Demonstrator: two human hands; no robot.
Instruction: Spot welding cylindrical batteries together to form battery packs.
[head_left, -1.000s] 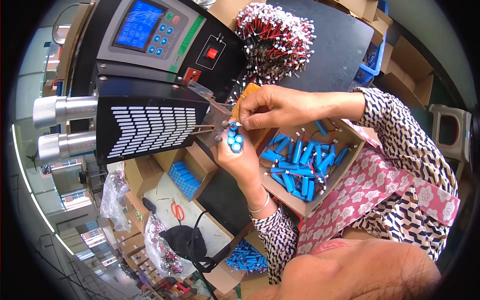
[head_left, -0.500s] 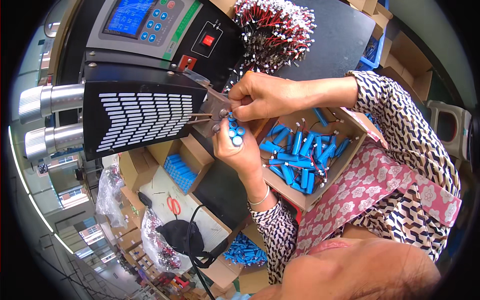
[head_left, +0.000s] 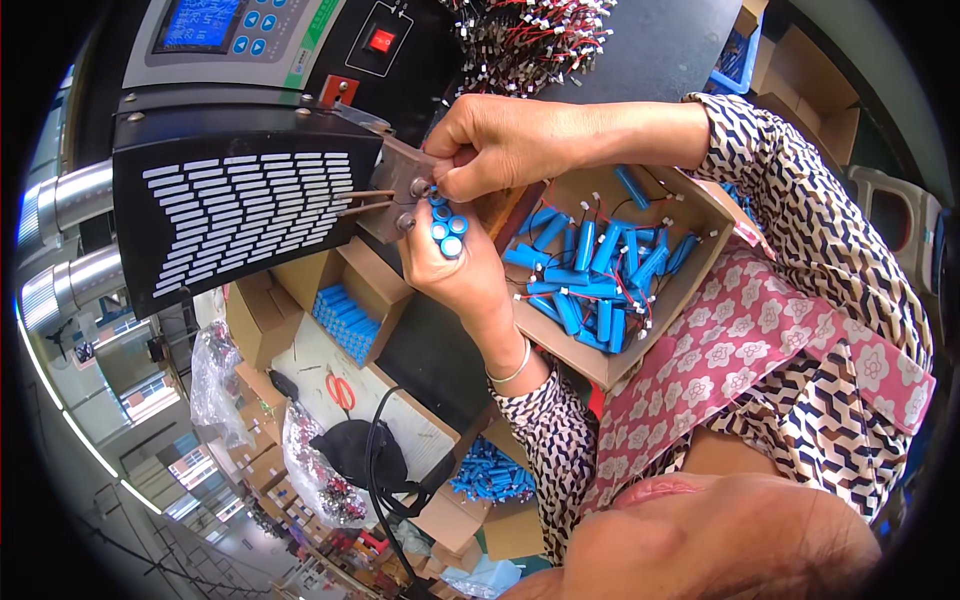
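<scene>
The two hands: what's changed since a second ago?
The right hand has moved in closer to the metal tips. The view shifted too, so most things appear higher. No grip visibly changed: the left hand still holds blue cylinders, and the cardboard box stays beside it.

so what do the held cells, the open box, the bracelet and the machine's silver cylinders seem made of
Held cells: probably plastic-sleeved, given the smooth blue sides; their shiny, silvery ends suggest bare metal.
Open box: cardboard, judging by its plain, matt brown walls.
Bracelet: pale and smooth; metal or plastic, can't tell.
Silver cylinders: likely polished metal, from the bright streaked reflections.
</scene>
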